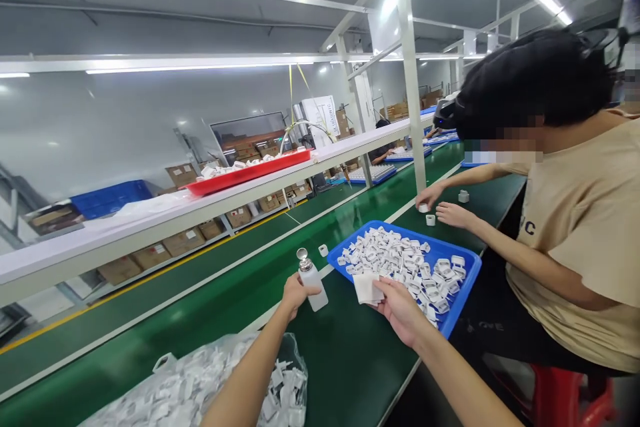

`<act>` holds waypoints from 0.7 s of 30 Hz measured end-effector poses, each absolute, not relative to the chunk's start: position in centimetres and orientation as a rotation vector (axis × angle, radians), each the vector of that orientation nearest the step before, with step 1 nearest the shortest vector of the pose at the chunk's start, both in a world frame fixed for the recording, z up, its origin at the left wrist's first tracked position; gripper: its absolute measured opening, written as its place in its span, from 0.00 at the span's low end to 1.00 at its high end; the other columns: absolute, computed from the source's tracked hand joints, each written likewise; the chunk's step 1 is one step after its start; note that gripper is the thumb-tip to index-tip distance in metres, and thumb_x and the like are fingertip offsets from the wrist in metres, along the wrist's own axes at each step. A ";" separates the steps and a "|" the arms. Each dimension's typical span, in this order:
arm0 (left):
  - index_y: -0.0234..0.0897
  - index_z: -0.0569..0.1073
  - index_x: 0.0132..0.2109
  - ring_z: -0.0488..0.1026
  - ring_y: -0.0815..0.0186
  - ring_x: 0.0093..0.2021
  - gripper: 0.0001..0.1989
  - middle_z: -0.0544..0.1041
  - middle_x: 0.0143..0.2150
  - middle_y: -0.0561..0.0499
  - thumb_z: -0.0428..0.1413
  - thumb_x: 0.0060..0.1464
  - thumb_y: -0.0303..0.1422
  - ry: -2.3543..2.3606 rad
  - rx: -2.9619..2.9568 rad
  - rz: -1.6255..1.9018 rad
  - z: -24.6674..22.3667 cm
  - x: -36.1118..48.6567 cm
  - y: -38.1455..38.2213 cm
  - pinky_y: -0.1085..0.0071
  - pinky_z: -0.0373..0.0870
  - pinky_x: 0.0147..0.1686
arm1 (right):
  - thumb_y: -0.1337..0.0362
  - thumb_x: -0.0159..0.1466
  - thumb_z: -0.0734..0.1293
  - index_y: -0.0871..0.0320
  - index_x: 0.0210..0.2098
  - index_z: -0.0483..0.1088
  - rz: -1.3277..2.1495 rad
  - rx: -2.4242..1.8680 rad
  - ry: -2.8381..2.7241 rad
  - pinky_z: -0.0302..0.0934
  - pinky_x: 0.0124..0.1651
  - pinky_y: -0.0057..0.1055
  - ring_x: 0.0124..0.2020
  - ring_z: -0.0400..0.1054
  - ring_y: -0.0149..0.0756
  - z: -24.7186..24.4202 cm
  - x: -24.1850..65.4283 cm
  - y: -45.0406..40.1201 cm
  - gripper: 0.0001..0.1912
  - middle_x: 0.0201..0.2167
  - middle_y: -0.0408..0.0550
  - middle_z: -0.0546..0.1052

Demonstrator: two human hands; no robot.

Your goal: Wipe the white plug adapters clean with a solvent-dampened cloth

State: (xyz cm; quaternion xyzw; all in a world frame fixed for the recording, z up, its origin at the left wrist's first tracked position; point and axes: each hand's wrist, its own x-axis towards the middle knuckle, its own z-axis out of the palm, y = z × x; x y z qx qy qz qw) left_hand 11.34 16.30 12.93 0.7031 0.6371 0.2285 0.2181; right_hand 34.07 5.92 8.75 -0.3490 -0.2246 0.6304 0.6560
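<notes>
Left hand (295, 293) wrapped round a small white pump bottle (311, 279), fingers closed on its lower body, metal cap on top; bottle upright, tilted a little, base at or just above the green conveyor belt (345, 360), can't tell which. It sits just left of the blue tray (467, 280). Right hand (400, 310) pinches a folded white cloth pad (367, 288) between thumb and fingers, palm half open, held over the near left corner of the blue tray. Pad and bottle near each other, not touching.

Blue tray holds a heap of small white plastic parts (405, 263). One loose white part (323, 250) lies on the belt just left of the tray's far left edge. Clear bag of more white parts (200, 383) near left, under the left forearm.

Right side: a co-worker in a tan shirt (585, 227) seated on a red stool (565, 397), both hands on the belt beyond the tray, by small white caps (430, 219). Far left, a red tray (250, 172) on the white shelf, cardboard boxes behind.
</notes>
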 end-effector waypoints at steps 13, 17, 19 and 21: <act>0.36 0.77 0.49 0.78 0.58 0.48 0.13 0.81 0.48 0.46 0.57 0.56 0.25 1.965 2.257 0.478 18.3 3.7 7.0 0.67 0.73 0.45 | 0.59 0.57 0.79 0.61 0.47 0.77 1.616 -0.973 -0.353 0.76 0.47 0.36 0.49 0.77 0.48 4.3 34.5 -5.7 0.21 0.46 0.54 0.83; 0.37 0.79 0.44 0.79 0.57 0.47 0.14 0.83 0.43 0.45 0.50 0.61 0.21 1.952 2.315 0.208 14.7 3.2 3.4 0.65 0.72 0.47 | 0.56 0.42 0.85 0.60 0.44 0.78 1.677 -1.093 -0.171 0.78 0.43 0.34 0.52 0.76 0.53 2.4 33.3 -8.9 0.32 0.47 0.54 0.83; 0.36 0.79 0.42 0.79 0.58 0.46 0.11 0.83 0.42 0.46 0.52 0.61 0.21 1.919 2.315 0.045 12.4 3.4 3.0 0.64 0.73 0.48 | 0.57 0.37 0.86 0.59 0.42 0.78 1.692 -1.137 -0.103 0.79 0.40 0.34 0.52 0.76 0.55 1.5 32.7 -9.7 0.34 0.45 0.53 0.84; 0.35 0.78 0.43 0.79 0.60 0.44 0.05 0.81 0.42 0.47 0.57 0.62 0.26 1.922 2.289 -0.069 10.6 3.5 3.0 0.61 0.75 0.47 | 0.59 0.37 0.85 0.59 0.39 0.78 1.732 -1.161 -0.102 0.79 0.39 0.36 0.50 0.78 0.57 0.6 32.5 -10.0 0.30 0.42 0.53 0.84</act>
